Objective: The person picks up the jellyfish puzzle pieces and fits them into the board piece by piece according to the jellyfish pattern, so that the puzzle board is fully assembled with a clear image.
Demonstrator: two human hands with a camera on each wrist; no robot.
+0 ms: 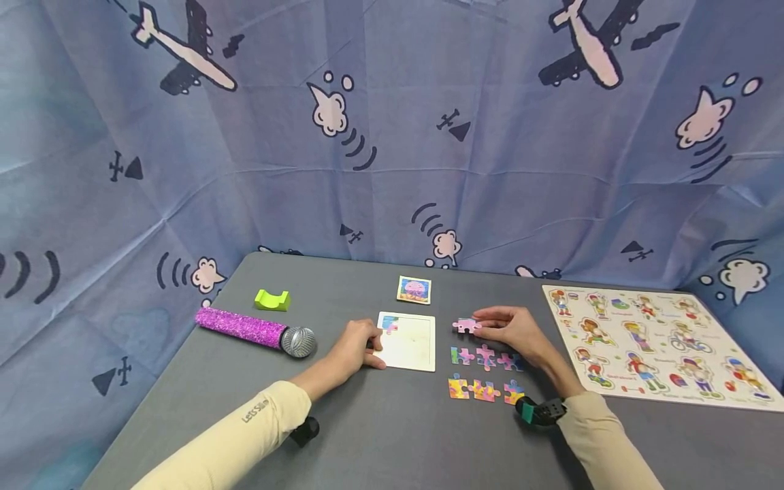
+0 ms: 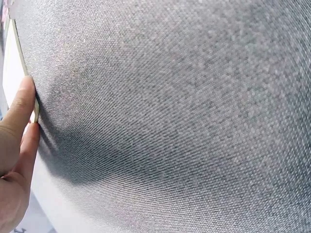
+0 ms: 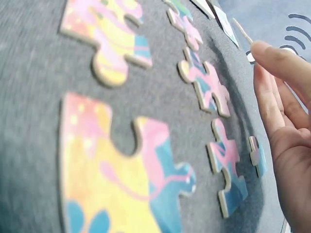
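Pink jigsaw piece [image 1: 465,326] is just right of the puzzle tray [image 1: 413,350], looks lifted off the bench [image 1: 367,429], and is nipped at one end by the right hand [image 1: 513,333], thumb and fingers nearly together on it. Left hand [image 1: 355,346] has its fingers curled, gripping the tray's left edge near the bottom corner. My worry: with such a small grip the piece could twist or drop, and a tilted tab wouldn't seat. If the left fingers slacken, I'd guess the tray skids. Also, the black wrist strap [image 1: 543,412] sits right by the lower row's end piece [image 1: 512,392], so a careless swing might scatter it. Container-wise, the tray has just one corner piece [image 1: 390,324], top left, rest bare. The sports puzzle board [image 1: 618,333] seems full of figures; can't tell if they lift out.
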